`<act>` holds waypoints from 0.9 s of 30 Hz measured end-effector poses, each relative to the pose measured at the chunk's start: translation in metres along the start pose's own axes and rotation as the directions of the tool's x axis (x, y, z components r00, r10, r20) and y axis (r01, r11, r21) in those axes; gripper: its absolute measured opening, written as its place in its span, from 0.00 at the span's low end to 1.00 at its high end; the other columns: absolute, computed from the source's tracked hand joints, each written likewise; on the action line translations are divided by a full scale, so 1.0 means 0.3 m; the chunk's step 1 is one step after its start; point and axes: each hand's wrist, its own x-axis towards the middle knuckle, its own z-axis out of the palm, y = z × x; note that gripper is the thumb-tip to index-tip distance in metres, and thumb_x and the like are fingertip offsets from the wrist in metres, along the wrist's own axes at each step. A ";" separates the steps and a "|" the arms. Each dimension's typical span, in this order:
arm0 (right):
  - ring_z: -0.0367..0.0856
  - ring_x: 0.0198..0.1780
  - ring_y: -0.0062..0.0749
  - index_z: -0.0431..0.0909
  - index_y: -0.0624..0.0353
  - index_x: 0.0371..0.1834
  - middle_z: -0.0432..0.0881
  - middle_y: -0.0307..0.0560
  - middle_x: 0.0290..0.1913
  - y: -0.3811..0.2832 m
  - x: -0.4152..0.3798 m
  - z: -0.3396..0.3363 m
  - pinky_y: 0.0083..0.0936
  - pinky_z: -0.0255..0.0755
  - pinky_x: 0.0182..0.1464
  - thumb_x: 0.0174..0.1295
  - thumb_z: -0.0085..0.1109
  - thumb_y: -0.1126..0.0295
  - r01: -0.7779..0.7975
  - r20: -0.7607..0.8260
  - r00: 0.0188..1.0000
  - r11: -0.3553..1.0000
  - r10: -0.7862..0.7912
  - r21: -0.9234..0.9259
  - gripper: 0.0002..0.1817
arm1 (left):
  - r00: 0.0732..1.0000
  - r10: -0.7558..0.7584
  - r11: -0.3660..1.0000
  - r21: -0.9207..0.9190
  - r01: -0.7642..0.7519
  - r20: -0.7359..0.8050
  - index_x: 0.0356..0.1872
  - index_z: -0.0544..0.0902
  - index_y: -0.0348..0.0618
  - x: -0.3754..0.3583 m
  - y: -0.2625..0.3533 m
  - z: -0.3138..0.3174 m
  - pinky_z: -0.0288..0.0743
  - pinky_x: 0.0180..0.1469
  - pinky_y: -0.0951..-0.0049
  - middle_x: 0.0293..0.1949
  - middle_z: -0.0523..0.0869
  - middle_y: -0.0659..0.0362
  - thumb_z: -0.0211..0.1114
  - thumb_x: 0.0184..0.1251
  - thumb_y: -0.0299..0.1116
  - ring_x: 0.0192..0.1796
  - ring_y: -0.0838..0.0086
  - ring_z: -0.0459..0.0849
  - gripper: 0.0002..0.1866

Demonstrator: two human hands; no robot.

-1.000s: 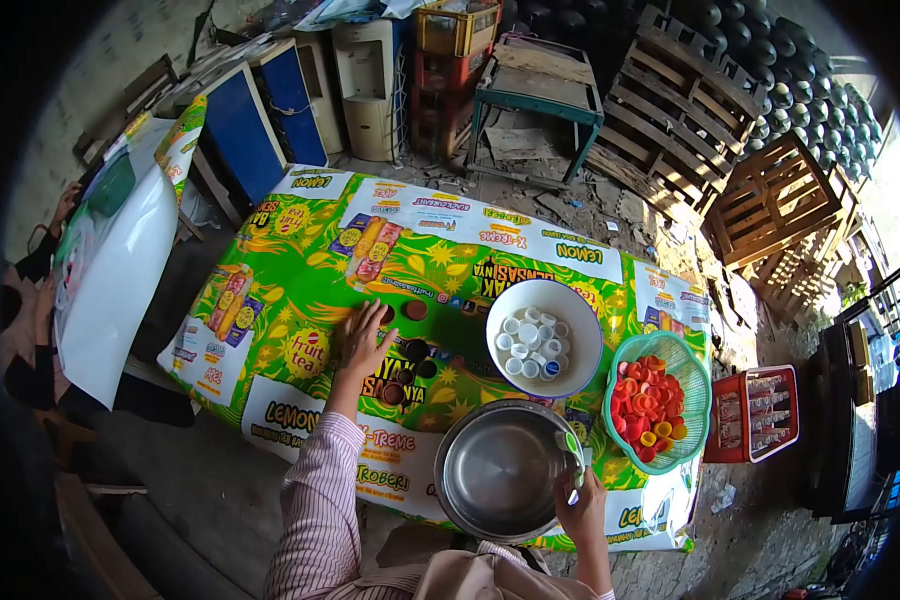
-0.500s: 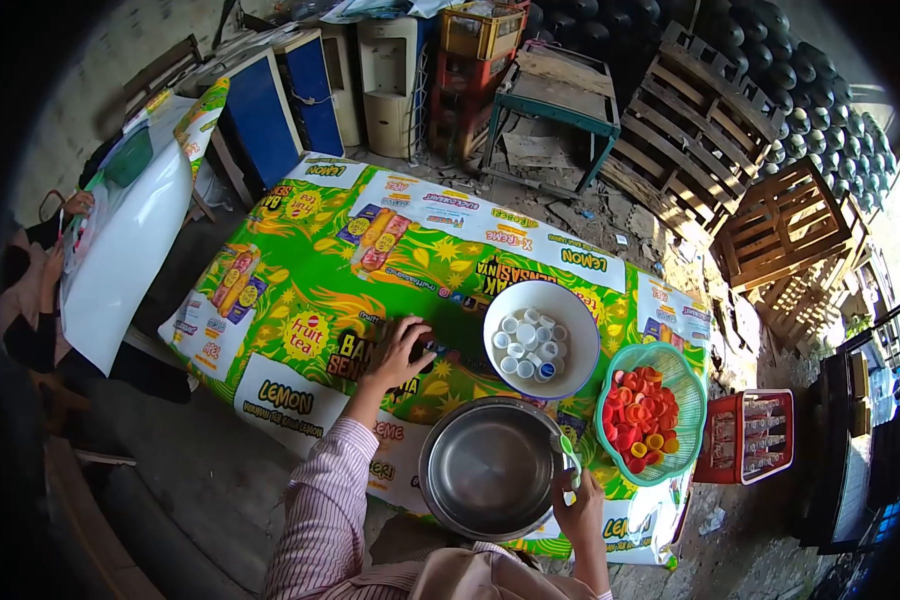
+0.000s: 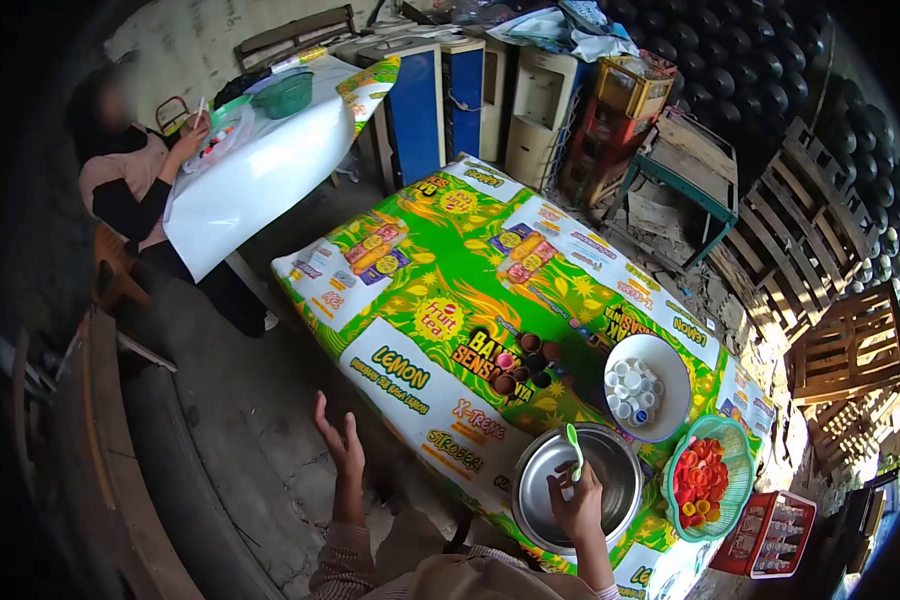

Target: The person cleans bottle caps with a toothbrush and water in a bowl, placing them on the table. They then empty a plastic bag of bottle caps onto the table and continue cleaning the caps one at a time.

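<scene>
My right hand (image 3: 577, 503) is closed around a slim green-and-white tool (image 3: 574, 447), held upright over the steel basin (image 3: 626, 492). Its exact kind is too small to tell. No contents show in the visible part of the basin. My left hand (image 3: 344, 450) is raised off the table's near edge, fingers spread, holding nothing. Several brown, black and pink caps (image 3: 505, 383) lie loose on the printed table cover (image 3: 438, 265). White caps (image 3: 630, 384) fill part of a white bowl (image 3: 678, 370). Beside it, a turquoise basket (image 3: 738, 478) holds red and yellow caps (image 3: 700, 475).
A person (image 3: 135, 175) sits at a white-covered table (image 3: 240, 190) bearing a green basin (image 3: 283, 95). A red crate (image 3: 770, 535) of bottles stands past the basket. Stacked crates (image 3: 610, 130), a small table (image 3: 685, 160) and wooden pallets (image 3: 795, 220) line the far side.
The view has swung left. My left hand has left the table, uncovering the dark caps. My right hand has moved from the basin's right rim to above the basin, bringing the tool upright.
</scene>
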 end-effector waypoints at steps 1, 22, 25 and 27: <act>0.78 0.27 0.43 0.70 0.64 0.30 0.76 0.52 0.27 -0.021 0.007 0.048 0.33 0.71 0.31 0.48 0.61 0.76 0.025 0.019 0.999 0.998 -0.026 0.050 0.09 | 0.992 -0.101 0.995 -0.034 0.099 -0.080 0.63 0.56 0.37 -0.025 -0.062 -0.097 0.49 0.67 0.62 0.64 0.59 0.50 0.52 0.63 0.28 0.67 0.61 0.56 0.28; 0.76 0.27 0.26 0.79 0.65 0.27 0.79 0.45 0.24 -0.608 0.106 0.937 0.22 0.69 0.32 0.52 0.61 0.76 0.206 0.092 0.959 0.886 -0.267 0.416 0.03 | 0.767 -0.450 0.880 -0.080 0.468 -0.457 0.61 0.59 0.41 0.125 -0.449 -1.050 0.68 0.51 0.65 0.60 0.63 0.55 0.54 0.66 0.34 0.54 0.68 0.70 0.25; 0.76 0.27 0.25 0.79 0.65 0.26 0.79 0.45 0.24 -0.646 0.182 0.972 0.21 0.69 0.32 0.52 0.62 0.75 0.165 0.112 0.969 0.914 -0.221 0.371 0.04 | 0.799 -0.458 0.888 -0.163 0.430 -0.390 0.61 0.59 0.42 0.224 -0.493 -1.011 0.69 0.48 0.67 0.58 0.64 0.55 0.54 0.66 0.33 0.51 0.69 0.71 0.24; 0.74 0.24 0.23 0.79 0.64 0.25 0.78 0.41 0.21 -0.671 0.245 1.012 0.21 0.68 0.30 0.52 0.63 0.75 0.094 0.116 0.983 0.938 -0.140 0.333 0.04 | 0.812 -0.458 0.889 -0.170 0.426 -0.362 0.61 0.59 0.42 0.327 -0.545 -0.995 0.69 0.45 0.70 0.57 0.65 0.55 0.54 0.66 0.32 0.50 0.70 0.72 0.25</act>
